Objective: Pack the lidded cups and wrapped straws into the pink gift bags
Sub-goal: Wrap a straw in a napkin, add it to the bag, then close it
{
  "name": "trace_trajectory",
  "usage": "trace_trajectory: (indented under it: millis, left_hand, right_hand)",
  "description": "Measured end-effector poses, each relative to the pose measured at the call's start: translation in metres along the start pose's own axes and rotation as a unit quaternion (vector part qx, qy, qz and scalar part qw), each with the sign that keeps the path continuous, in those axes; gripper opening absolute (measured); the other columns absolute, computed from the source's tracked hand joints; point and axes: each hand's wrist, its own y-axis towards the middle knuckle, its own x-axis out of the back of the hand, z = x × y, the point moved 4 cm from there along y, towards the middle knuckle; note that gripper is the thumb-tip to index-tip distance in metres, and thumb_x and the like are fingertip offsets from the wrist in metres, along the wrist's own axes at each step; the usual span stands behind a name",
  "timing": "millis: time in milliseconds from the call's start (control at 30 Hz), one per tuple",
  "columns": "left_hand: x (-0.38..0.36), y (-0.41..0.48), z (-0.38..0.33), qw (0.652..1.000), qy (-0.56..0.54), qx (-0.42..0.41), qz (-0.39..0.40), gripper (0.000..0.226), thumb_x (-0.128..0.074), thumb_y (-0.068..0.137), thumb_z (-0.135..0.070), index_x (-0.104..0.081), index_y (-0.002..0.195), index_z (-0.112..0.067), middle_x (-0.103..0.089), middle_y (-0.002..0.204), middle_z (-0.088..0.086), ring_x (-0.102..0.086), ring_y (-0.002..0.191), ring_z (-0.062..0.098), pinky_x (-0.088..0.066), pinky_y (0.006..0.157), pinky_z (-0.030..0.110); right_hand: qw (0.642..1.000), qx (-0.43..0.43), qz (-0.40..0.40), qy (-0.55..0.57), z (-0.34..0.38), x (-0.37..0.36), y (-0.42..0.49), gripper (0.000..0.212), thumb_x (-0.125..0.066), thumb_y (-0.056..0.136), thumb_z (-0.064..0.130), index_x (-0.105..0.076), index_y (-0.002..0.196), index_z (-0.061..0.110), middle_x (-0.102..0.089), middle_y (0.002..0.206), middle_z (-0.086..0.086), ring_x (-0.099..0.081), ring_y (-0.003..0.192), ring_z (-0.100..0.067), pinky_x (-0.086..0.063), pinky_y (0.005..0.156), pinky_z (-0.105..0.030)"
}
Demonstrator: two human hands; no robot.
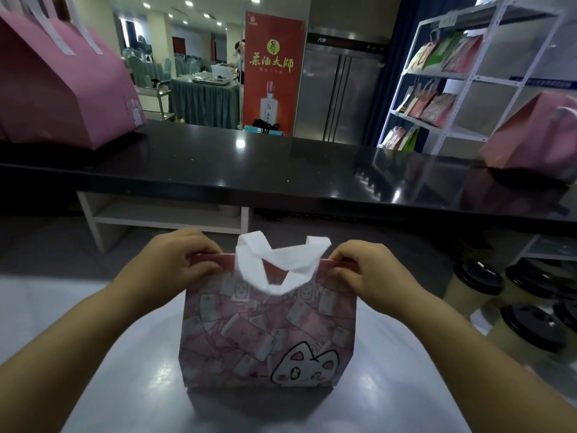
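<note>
A pink gift bag (265, 332) with a cat drawing and white handles stands upright on the pale work table (131, 354), right in front of me. My left hand (175, 260) pinches the bag's top edge at its left corner. My right hand (362, 270) pinches the same edge at the right corner. The bag's mouth is pressed flat, so its inside is hidden. Several lidded cups (527, 332) with black lids stand at the right edge of the table. No wrapped straws are visible.
A black counter (281, 170) runs across behind the table. On it stand a large pink bag (62, 89) at the far left and another pink bag (537, 135) at the right. A white shelf rack (462, 76) with more bags stands behind on the right.
</note>
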Motion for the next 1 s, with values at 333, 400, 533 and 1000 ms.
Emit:
trace_trajectory:
  millis: [333, 400, 533, 1000]
  left_hand:
    - [0.034, -0.015, -0.007, 0.999, -0.005, 0.041, -0.03, 0.032, -0.073, 0.072, -0.007, -0.068, 0.089, -0.034, -0.067, 0.077, -0.015, -0.063, 0.072, 0.005, -0.055, 0.064, 0.023]
    - [0.05, -0.015, -0.01, 0.998, -0.018, 0.037, -0.048, 0.041, -0.074, 0.07, -0.005, -0.066, 0.088, -0.04, -0.069, 0.077, -0.019, -0.064, 0.075, 0.003, -0.055, 0.065, 0.02]
    - [0.088, -0.009, -0.008, 0.997, -0.029, 0.003, -0.076, 0.052, -0.072, 0.069, 0.003, -0.064, 0.091, -0.043, -0.066, 0.096, -0.024, -0.064, 0.081, -0.001, -0.05, 0.074, 0.013]
    - [0.234, 0.064, 0.058, 0.971, 0.018, -0.067, -0.231, 0.037, -0.068, 0.078, -0.014, -0.061, 0.113, -0.022, -0.066, 0.109, 0.007, -0.065, 0.093, 0.014, -0.05, 0.08, 0.029]
  right_hand:
    - [0.999, 0.019, -0.017, 0.048, 0.002, 0.009, 0.017, 0.005, -0.064, 0.087, 0.03, -0.064, 0.086, 0.025, -0.065, 0.08, 0.01, -0.062, 0.076, -0.008, -0.057, 0.068, -0.036]
    - [0.995, 0.047, -0.039, 0.074, 0.013, 0.016, 0.024, 0.003, -0.064, 0.087, 0.027, -0.063, 0.084, 0.026, -0.064, 0.078, 0.012, -0.062, 0.075, -0.006, -0.057, 0.067, -0.033]
    - [0.985, 0.106, -0.077, 0.11, 0.043, 0.036, 0.041, 0.004, -0.066, 0.086, 0.019, -0.065, 0.087, 0.023, -0.063, 0.079, 0.014, -0.062, 0.076, -0.004, -0.055, 0.067, -0.024]
    - [0.929, 0.191, -0.3, 0.1, 0.18, 0.115, 0.134, 0.013, -0.07, 0.081, 0.019, -0.066, 0.09, 0.012, -0.065, 0.082, 0.005, -0.065, 0.077, -0.009, -0.056, 0.069, -0.024]
